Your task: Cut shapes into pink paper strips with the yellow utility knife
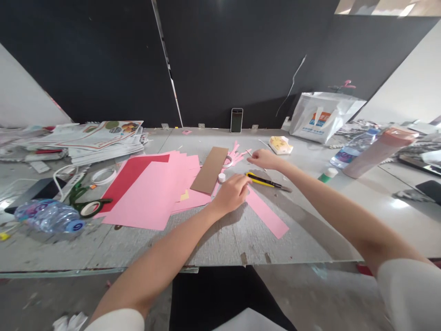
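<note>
My left hand rests over the upper end of a pink paper strip, its fingers bent together; whether it grips the strip is hidden. Further right and farther back, my right hand has its fingers pinched at a small pale scrap, too small to make out. A yellow and black utility knife lies between and below the hands. Left of them are a brown cardboard piece, a small white cap and a tape roll. Thin pink paper strips lie behind the knife.
Pink sheets with a red sheet lie left, near green scissors and a plastic bottle. A phone stands at the back. Tissues, a glue stick and a white bag are right.
</note>
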The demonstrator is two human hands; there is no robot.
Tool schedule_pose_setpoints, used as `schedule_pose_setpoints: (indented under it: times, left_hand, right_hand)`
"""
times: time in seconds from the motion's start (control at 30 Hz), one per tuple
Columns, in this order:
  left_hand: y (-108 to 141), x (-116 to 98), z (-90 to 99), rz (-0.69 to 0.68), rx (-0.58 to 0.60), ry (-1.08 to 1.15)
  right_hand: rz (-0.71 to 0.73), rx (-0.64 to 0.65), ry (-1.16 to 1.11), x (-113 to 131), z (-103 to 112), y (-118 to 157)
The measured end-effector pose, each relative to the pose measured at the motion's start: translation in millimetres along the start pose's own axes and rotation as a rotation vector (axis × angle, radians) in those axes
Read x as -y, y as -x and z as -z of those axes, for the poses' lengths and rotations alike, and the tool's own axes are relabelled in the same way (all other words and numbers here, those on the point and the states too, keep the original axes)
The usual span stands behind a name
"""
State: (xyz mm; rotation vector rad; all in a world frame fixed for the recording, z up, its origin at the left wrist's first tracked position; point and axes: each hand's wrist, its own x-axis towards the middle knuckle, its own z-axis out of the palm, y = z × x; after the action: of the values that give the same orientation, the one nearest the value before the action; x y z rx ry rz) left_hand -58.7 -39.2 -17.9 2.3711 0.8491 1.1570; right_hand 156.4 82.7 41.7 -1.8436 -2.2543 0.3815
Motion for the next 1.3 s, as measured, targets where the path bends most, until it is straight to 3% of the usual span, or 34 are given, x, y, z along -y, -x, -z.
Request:
schedule_pose_setpoints:
  times: [0.17, 0.23, 0.33, 0.5, 0.67, 0.8, 0.97, 1.07, 1.2, 1.3]
  left_hand:
    - [5.1, -14.7, -5.8, -0.410, 0.456, -0.021]
    - [7.8, -18.6, -12.7, -0.458, 0.525, -0.051]
    - [10.0, -18.9, -20.0, -0.442, 0.555, -0.163]
    - [7.5, -23.7, -21.4, -0.263, 0.485, -0.486]
    - [10.8, -45.3, -27.8, -0.076, 0.527, -0.786]
    - [16.5, -52.5, -31.1, 0.103, 0.419, -0.846]
    - [13.2, -35.1, -20.3, 0.222, 0.283, -0.890]
    - [6.5, -20.1, -8.5, 0.166, 0.261, -0.887]
    - [-4.2, -1.9, 11.7, 0.166, 0.030, -0.882]
    - [-7.6, 13.8, 26.5, 0.205, -0.047, -0.838]
  right_hand:
    - [0.185, 0.171, 0.029, -53.7, -3.3, 45.4]
    - [0.200, 0.189, -0.011, -67.0, -10.1, 57.5]
    - [0.231, 0.114, -0.083, -73.4, -20.0, 70.9]
    - [0.286, 0.066, -0.050, -72.6, -25.9, 83.5]
    - [0.155, 0.043, -0.006, -75.3, -29.8, 83.9]
    - [0.076, 0.058, 0.082, -72.4, -32.2, 83.3]
    - [0.055, 0.076, 0.128, -67.4, -31.9, 83.5]
    - [0.061, 0.070, 0.112, -66.3, -31.7, 82.6]
    - [0.047, 0.033, 0.057, -63.7, -31.0, 83.3]
    - [0.016, 0.006, -0.048, -60.0, -29.4, 84.3]
